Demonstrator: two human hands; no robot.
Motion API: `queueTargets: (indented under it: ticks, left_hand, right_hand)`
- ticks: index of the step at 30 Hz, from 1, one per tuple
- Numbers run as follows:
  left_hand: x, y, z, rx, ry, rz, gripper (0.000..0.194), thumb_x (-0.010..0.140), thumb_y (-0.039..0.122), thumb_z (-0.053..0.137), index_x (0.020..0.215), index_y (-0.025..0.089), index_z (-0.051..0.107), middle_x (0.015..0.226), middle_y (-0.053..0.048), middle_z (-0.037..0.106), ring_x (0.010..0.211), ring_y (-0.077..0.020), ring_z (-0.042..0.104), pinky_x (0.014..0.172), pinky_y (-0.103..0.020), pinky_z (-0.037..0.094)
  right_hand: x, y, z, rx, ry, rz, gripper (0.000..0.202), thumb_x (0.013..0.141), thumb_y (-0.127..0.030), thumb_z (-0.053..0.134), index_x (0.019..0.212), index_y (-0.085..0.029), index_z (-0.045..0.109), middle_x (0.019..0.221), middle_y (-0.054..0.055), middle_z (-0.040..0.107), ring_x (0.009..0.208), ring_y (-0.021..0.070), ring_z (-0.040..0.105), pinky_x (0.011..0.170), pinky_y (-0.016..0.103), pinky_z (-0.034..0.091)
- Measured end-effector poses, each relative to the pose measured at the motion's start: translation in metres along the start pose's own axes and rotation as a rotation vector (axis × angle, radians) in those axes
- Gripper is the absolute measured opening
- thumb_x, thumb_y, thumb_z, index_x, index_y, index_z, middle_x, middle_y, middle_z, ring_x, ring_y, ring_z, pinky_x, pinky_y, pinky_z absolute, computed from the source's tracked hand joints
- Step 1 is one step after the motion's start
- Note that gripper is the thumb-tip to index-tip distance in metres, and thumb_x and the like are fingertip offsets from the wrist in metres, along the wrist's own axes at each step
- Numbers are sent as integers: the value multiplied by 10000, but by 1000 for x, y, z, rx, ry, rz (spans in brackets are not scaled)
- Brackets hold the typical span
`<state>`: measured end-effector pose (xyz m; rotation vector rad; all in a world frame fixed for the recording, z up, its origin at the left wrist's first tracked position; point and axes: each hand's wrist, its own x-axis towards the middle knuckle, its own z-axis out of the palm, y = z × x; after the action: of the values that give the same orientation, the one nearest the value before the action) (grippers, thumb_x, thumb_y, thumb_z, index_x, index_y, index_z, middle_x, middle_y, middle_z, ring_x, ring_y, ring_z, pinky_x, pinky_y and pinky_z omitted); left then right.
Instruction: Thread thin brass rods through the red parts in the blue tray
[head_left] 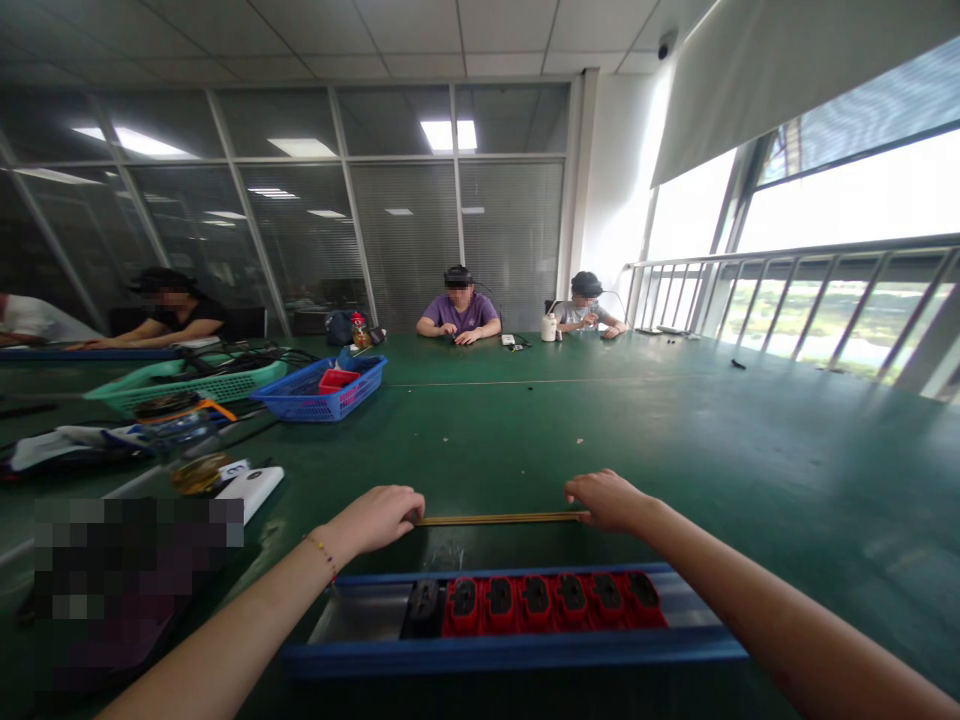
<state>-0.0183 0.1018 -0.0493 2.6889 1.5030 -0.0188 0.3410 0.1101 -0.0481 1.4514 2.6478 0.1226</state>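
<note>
Over the green counter [480, 445] both forearms reach in from the bottom corners of the head view and angle toward each other; the left hand [386, 515], a beaded bracelet [321, 552] at its wrist, is palm down with its fingers curled; the right hand [611, 502] mirrors it from the other side, knuckles up, one finger poking out toward the left hand. Between them runs a thin yellowish strip [501, 519], straight and level; the left grip is pinched around one end, and the right grip is closed on the other with its lower fingers; both thumbs are mostly tucked out of sight, and I can't make out whether the strip is a single piece or several, or whether it touches the counter.

Nearer the wearer, just below the hands, sits a long blue-edged tray [517, 655]; in it stands a row of six red housings [536, 608] with dark tops, and one black housing [424, 605] at the left end of the row; the right forearm covers the tray's right end. A clear, crumpled-looking bit [448, 555] lies between strip and tray, too faint to name; off to the left, a pixelated patch hides something beside a white device [253, 495]; farther back is a blue basket [322, 400].
</note>
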Motion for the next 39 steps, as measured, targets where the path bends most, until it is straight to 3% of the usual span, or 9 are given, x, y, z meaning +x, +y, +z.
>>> queueTargets:
  ticks: [4, 7, 10, 13, 17, 21, 25, 30, 39]
  left_hand:
    - [9, 4, 2, 18, -17, -17, 188, 653, 116, 484, 768, 224, 586, 809, -11, 622, 777, -175, 557, 663, -248, 382]
    - [12, 6, 4, 14, -24, -54, 206, 566, 80, 491, 698, 217, 569, 736, 5, 611, 697, -167, 551, 598, -235, 370]
    - [9, 8, 3, -15, 9, -94, 162, 579, 106, 479, 681, 211, 548, 724, 9, 595, 683, -161, 540, 591, -232, 361]
    - [-1, 12, -4, -64, 55, -120, 118, 667, 158, 435, 731, 200, 525, 747, 3, 574, 683, -146, 527, 597, -222, 362]
    - [-25, 28, -20, -385, 120, -111, 148, 779, 243, 381, 847, 194, 504, 705, 24, 526, 649, -125, 493, 586, -202, 359]
    - [-55, 51, -34, -660, 52, -106, 307, 797, 362, 439, 1076, 233, 458, 690, 48, 480, 633, -116, 456, 579, -193, 357]
    - [-73, 69, -34, -743, -38, -174, 377, 800, 481, 419, 1056, 215, 493, 635, 48, 476, 599, -116, 455, 535, -186, 345]
    - [-72, 77, -22, -766, -48, -218, 390, 794, 521, 397, 931, 187, 545, 589, 40, 517, 566, -119, 485, 527, -194, 352]
    - [-70, 74, -14, -861, -50, -194, 345, 776, 490, 455, 885, 178, 554, 635, 32, 533, 595, -122, 511, 549, -199, 384]
  right_hand:
    - [11, 1, 6, 49, -55, -47, 283, 638, -91, 525, 874, -207, 631, 884, 66, 665, 831, 232, 608, 647, 275, 404]
    - [15, 3, 10, 91, -63, -49, 266, 582, -108, 557, 818, -200, 637, 813, 56, 664, 759, 226, 608, 592, 257, 393]
    - [9, 6, 9, 138, -34, -49, 200, 599, -136, 541, 769, -194, 629, 807, 42, 647, 741, 198, 589, 582, 238, 381]
    - [-10, 13, 3, 263, 51, -37, 174, 661, -132, 478, 765, -179, 609, 784, 23, 613, 692, 147, 552, 575, 212, 372]
    - [-49, 16, -9, 735, 215, 8, 161, 759, -204, 446, 805, -168, 596, 627, -27, 530, 564, 108, 463, 522, 205, 351]
    - [-91, 2, -15, 1004, 197, 59, 186, 779, -285, 491, 886, -161, 580, 684, -19, 536, 601, 114, 472, 552, 220, 380]
    - [-119, -12, -13, 1225, 62, 82, 376, 762, -426, 542, 1037, -171, 508, 815, 16, 577, 736, 155, 535, 628, 241, 444]
    - [-124, -15, -3, 1183, 103, 165, 399, 798, -530, 440, 990, -189, 521, 745, -6, 542, 657, 128, 507, 558, 212, 422]
    - [-120, -15, 5, 1084, 24, 164, 405, 810, -549, 402, 955, -188, 517, 580, -44, 452, 537, 103, 449, 481, 193, 361]
